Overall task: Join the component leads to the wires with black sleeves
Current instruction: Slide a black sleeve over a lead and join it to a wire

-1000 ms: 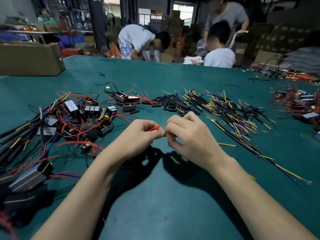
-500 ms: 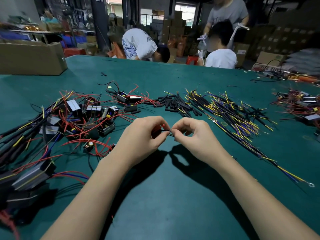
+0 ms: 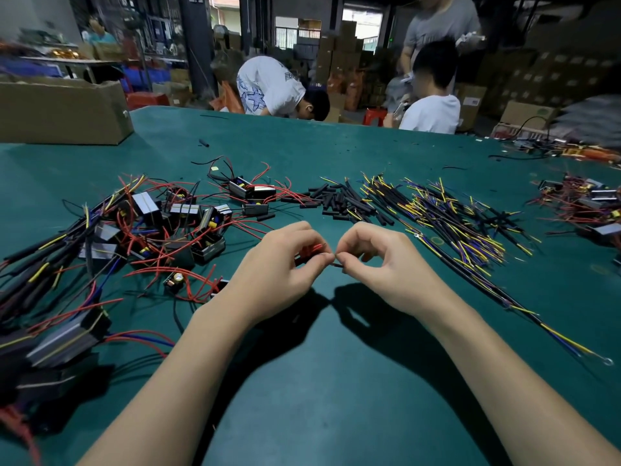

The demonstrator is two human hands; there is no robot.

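On a green work table strewn with components, black sleeves and yellow-tipped wires, a worker's left hand pinches a red lead while the right hand pinches a dark wire end, the tips meeting between them. The joining step appears under way; sliding a sleeve over likely follows.

Dim overhead light, blurred warped edges

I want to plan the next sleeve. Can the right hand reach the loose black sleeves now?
Probably yes: the right hand has bare table toward the black sleeves, but it pinches a wire first.
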